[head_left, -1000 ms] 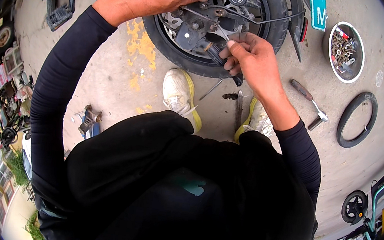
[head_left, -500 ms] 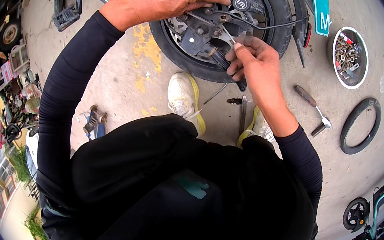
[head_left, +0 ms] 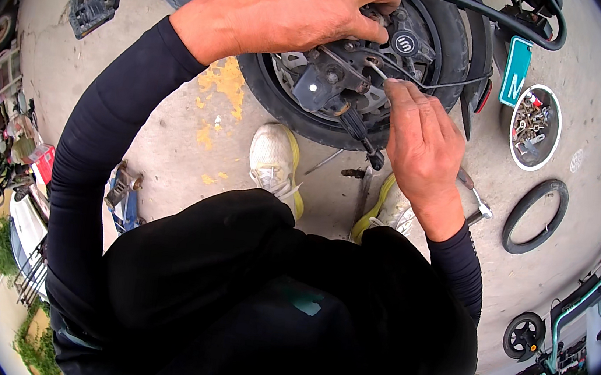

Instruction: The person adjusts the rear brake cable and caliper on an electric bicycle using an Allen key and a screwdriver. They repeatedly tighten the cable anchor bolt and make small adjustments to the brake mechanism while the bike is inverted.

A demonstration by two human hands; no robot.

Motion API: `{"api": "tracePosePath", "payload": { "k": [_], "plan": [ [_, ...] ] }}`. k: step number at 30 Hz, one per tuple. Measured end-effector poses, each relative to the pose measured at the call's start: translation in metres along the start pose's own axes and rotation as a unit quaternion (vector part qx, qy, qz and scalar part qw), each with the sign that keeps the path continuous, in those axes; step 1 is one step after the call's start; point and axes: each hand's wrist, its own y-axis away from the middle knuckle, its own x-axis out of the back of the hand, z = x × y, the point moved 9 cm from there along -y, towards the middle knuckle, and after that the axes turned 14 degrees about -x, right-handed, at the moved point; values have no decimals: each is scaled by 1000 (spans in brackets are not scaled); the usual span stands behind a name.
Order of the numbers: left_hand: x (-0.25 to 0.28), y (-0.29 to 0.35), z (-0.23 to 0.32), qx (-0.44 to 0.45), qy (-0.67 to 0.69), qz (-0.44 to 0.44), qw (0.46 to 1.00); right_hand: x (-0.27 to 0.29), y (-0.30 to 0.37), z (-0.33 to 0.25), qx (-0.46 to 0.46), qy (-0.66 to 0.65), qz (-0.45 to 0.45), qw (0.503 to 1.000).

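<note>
A scooter or moped wheel with a black tyre [head_left: 455, 53] is in front of me at the top of the view. A greasy bracket [head_left: 311, 92] with a metal arm and a cable crosses its hub. My left hand [head_left: 313, 11] lies over the hub parts, thumb and fingers bent around something I cannot make out. My right hand [head_left: 424, 139] is closed on a thin metal rod [head_left: 376, 69], its tip against the bracket area near the cable. The rod's other end is hidden in my fingers, so its exact kind does not show.
A bucket [head_left: 559, 135] of loose metal parts stands at right, below a teal plate [head_left: 516, 70]. A small black tyre [head_left: 512, 220] and a ratchet-like tool [head_left: 484, 208] lie on the concrete. A blue metal tool [head_left: 128, 205] is at left; a teal scooter [head_left: 559, 328] is at lower right.
My view has shifted, lowering the wheel in it. The right hand has turned, its back now facing up, still pinching the rod. My left fingers have curled more over the hub.
</note>
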Motion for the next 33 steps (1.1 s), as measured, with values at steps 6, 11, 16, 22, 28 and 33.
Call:
{"api": "tracePosePath", "payload": {
  "k": [6,11,16,22,28,33],
  "plan": [
    [-5,3,-4,-9,4,9,1000,-9,-7,-11,41,71,-35,996],
    [-5,3,-5,-18,12,10,1000,-11,-11,-17,36,109,-50,992],
    [-5,4,-6,-30,12,18,999,-17,-17,-20,47,143,-74,986],
    [-2,3,0,-69,-44,18,996,-19,-26,-12,-54,66,-153,985],
    [0,5,4,-103,-97,21,990,-20,-31,-20,-80,128,-166,974],
    [-5,3,2,-87,-96,-13,991,-21,-36,-25,-55,143,-178,972]
  ]
}}
